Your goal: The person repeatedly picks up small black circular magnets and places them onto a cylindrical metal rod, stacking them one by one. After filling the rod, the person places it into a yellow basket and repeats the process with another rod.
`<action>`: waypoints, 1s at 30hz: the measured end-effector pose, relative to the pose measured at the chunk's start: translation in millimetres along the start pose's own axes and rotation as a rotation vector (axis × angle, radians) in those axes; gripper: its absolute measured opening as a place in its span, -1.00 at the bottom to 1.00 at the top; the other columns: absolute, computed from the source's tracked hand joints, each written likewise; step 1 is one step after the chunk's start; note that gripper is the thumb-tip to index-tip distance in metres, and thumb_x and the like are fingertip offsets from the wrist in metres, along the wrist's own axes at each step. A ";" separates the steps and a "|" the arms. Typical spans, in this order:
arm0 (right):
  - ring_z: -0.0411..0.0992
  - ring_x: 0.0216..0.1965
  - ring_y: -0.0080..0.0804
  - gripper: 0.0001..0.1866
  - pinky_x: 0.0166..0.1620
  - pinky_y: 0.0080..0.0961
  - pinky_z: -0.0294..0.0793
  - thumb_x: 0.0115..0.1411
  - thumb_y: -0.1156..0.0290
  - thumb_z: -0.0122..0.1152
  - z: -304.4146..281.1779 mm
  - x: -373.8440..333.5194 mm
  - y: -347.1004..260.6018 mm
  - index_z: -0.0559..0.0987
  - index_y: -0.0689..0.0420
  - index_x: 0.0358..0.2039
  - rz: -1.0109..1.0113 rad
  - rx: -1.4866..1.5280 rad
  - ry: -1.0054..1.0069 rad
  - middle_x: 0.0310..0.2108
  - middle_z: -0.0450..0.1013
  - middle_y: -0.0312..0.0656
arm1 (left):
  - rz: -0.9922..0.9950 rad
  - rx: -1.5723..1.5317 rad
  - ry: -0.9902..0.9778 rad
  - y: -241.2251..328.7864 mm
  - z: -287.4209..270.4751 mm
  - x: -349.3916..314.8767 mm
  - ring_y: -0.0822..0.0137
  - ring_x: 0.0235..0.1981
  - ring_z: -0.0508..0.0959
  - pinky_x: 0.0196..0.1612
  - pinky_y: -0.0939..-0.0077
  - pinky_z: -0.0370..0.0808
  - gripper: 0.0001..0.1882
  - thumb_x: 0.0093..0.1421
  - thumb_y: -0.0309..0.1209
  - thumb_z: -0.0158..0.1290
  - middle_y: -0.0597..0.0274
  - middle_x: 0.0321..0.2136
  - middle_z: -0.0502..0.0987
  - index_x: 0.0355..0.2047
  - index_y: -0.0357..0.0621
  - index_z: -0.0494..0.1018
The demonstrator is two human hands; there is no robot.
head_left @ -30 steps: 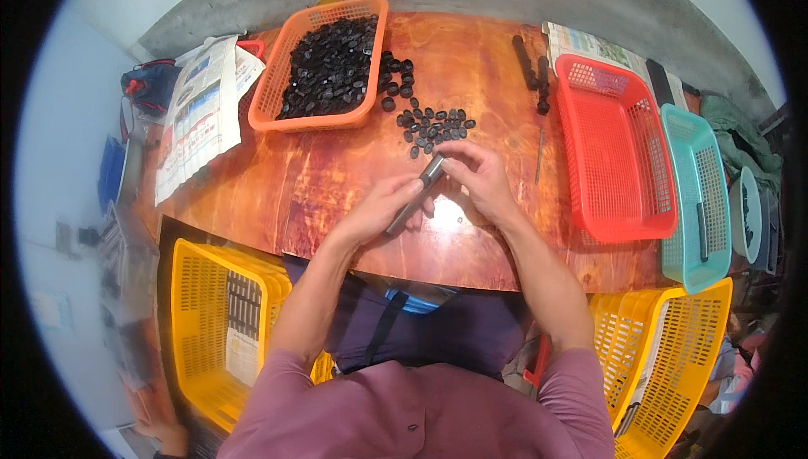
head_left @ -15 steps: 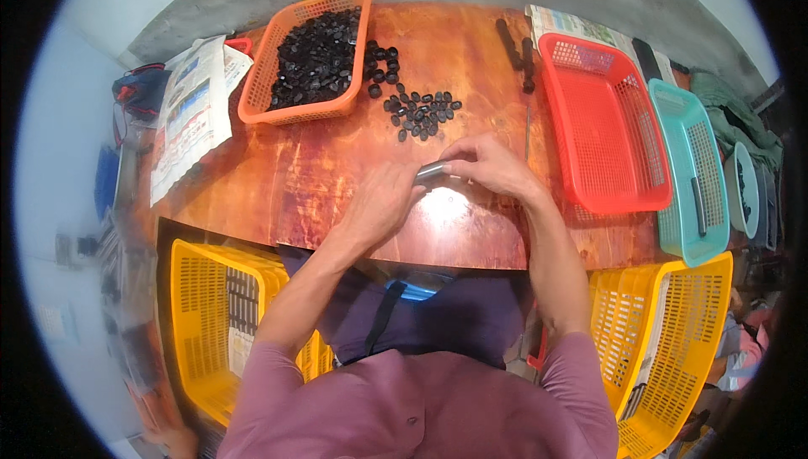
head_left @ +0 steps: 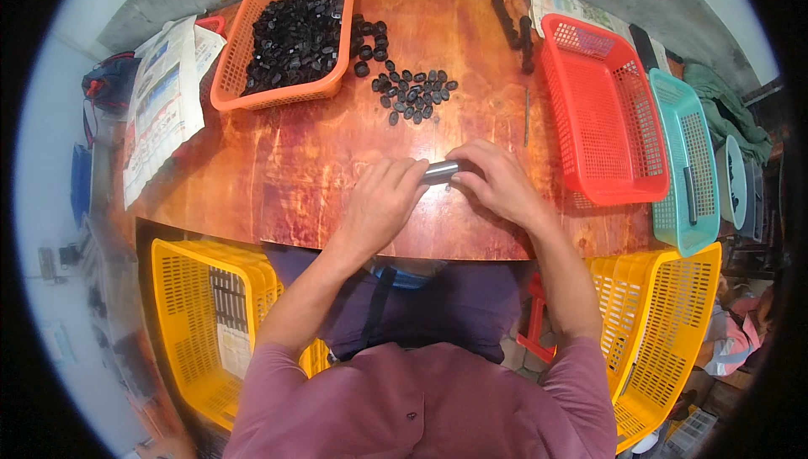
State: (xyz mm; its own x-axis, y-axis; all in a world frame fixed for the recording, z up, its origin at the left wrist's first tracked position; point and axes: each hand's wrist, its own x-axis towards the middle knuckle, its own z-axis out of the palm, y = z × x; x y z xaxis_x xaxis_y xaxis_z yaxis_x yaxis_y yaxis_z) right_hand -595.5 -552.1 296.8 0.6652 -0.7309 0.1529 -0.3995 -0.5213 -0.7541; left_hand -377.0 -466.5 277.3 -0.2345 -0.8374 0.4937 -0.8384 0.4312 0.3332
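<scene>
Above the near part of the table, a short, shiny grey metal tube (head_left: 439, 173) lies almost level between my hands. My left hand (head_left: 389, 198) is closed around its left end. At the right end, the fingers and thumb of my right hand (head_left: 492, 180) close on the tube, and a dark bit shows at the fingertips, too small to name. Just beyond my hands lies a loose group of small black oval caps (head_left: 412, 95). Farther left, an orange basket (head_left: 220, 93) is heaped with black pieces, and several round black pieces (head_left: 364, 51) lie beside it.
An empty red basket (head_left: 581, 177) and a turquoise basket (head_left: 665, 219) stand on the right. Dark-handled tools (head_left: 507, 23) and a thin rod (head_left: 528, 118) lie left of them. Newspaper (head_left: 164, 114) covers the left end. Yellow crates (head_left: 189, 324) flank me below the table (head_left: 311, 164).
The tube has turned closer to level. My right hand's fingers have come down around its right end, and my left hand still grips the other. The whole view has shifted a little.
</scene>
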 end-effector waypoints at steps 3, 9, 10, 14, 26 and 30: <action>0.50 -0.14 0.04 -0.72 -0.05 -0.19 0.48 0.14 0.46 0.32 3.7 -2.6 1.1 0.59 0.24 -0.13 -0.021 0.002 0.036 -0.23 0.51 0.01 | 0.001 -0.003 0.002 -0.5 0.3 -1.6 0.12 -0.23 0.56 -0.16 0.28 0.53 -0.62 0.12 -0.43 0.30 0.16 -0.24 0.57 -0.05 -0.17 0.51; 0.50 -0.11 0.00 -0.73 -0.03 -0.23 0.48 0.15 0.47 0.32 9.0 -6.6 2.5 0.59 0.24 -0.13 0.014 0.032 0.064 -0.22 0.51 -0.01 | -0.017 -0.005 -0.024 -1.1 -0.4 -1.8 0.14 -0.24 0.57 -0.17 0.27 0.53 -0.61 0.09 -0.41 0.31 0.18 -0.24 0.57 -0.05 -0.16 0.54; 0.50 -0.11 0.00 -0.73 -0.02 -0.23 0.47 0.15 0.48 0.31 8.4 -6.3 1.4 0.59 0.24 -0.13 0.015 0.021 0.063 -0.22 0.51 -0.01 | -0.002 0.008 -0.034 -0.4 -4.1 0.2 0.15 -0.24 0.57 -0.17 0.28 0.53 -0.61 0.09 -0.40 0.31 0.19 -0.24 0.57 -0.06 -0.15 0.54; 0.49 -0.14 0.00 -0.77 -0.04 -0.22 0.47 0.15 0.44 0.31 8.0 -3.1 2.5 0.60 0.23 -0.18 0.048 0.058 0.032 -0.23 0.51 0.00 | 0.008 0.050 -0.082 -0.3 -6.5 3.6 0.17 -0.25 0.58 -0.20 0.30 0.52 -0.61 0.08 -0.37 0.31 0.22 -0.25 0.57 -0.06 -0.14 0.56; 0.46 -0.24 0.11 -0.78 -0.11 -0.02 0.43 0.21 0.33 0.23 55.2 67.3 -7.4 0.59 0.26 -0.41 0.205 -0.272 0.261 -0.36 0.47 0.09 | 0.030 -0.050 -0.062 -16.8 -2.4 1.6 0.20 -0.27 0.57 -0.21 0.30 0.50 -0.63 0.07 -0.33 0.32 0.23 -0.26 0.57 -0.10 -0.13 0.55; 0.45 -0.24 0.07 -0.78 -0.14 -0.06 0.40 0.22 0.31 0.22 58.0 65.3 -0.9 0.58 0.23 -0.41 0.178 -0.338 0.337 -0.38 0.46 0.05 | 0.024 -0.027 -0.083 -17.1 -1.5 3.7 0.21 -0.26 0.57 -0.22 0.32 0.50 -0.60 0.07 -0.29 0.31 0.26 -0.23 0.57 -0.09 -0.10 0.55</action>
State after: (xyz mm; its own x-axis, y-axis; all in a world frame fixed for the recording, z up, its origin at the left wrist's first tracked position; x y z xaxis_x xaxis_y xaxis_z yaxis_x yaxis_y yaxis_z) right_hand -515.2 -573.8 270.4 0.3502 -0.8937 0.2805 -0.7067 -0.4486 -0.5470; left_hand -362.9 -476.5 274.7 -0.2948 -0.8514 0.4338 -0.8192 0.4589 0.3440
